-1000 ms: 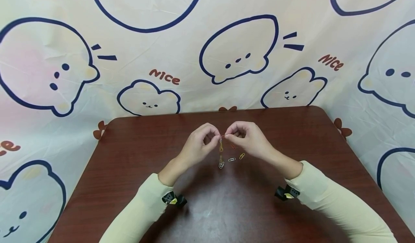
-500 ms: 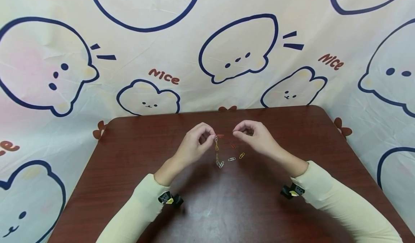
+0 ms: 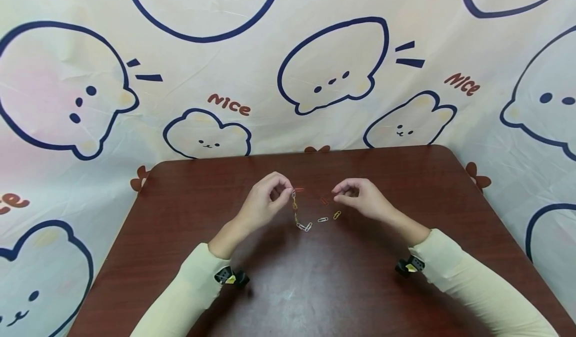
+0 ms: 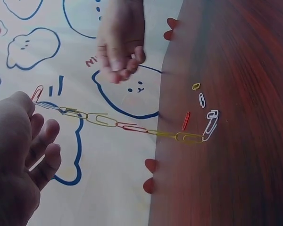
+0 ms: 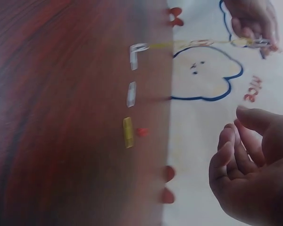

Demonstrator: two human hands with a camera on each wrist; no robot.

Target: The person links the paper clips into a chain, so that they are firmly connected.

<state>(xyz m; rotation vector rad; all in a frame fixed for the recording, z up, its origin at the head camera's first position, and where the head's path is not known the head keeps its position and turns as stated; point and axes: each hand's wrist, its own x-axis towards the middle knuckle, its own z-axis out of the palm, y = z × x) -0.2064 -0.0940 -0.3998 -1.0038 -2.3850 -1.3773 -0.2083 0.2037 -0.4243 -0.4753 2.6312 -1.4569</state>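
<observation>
My left hand (image 3: 265, 202) pinches a red paperclip (image 3: 299, 190) between thumb and forefinger. From it hangs a linked chain of white, yellow and red paperclips (image 4: 101, 119), its white lower end (image 3: 304, 227) touching the table. The right hand (image 3: 366, 198) hovers to the right with bent, relaxed fingers and nothing visible between them; the right wrist view shows a gap between thumb (image 5: 257, 117) and fingers. Below and between the hands lie a loose red paperclip (image 3: 324, 201), a white one (image 3: 322, 220) and a yellow one (image 3: 337, 215).
The dark brown wooden table (image 3: 171, 212) reaches back to a cartoon-printed cloth (image 3: 265, 77), which also hangs at both sides. A small black device is strapped at each wrist over pale sleeves.
The right hand has let go of the red clip and moved right and slightly down. My left hand has shifted left with the chain, whose lower end now bends along the table.
</observation>
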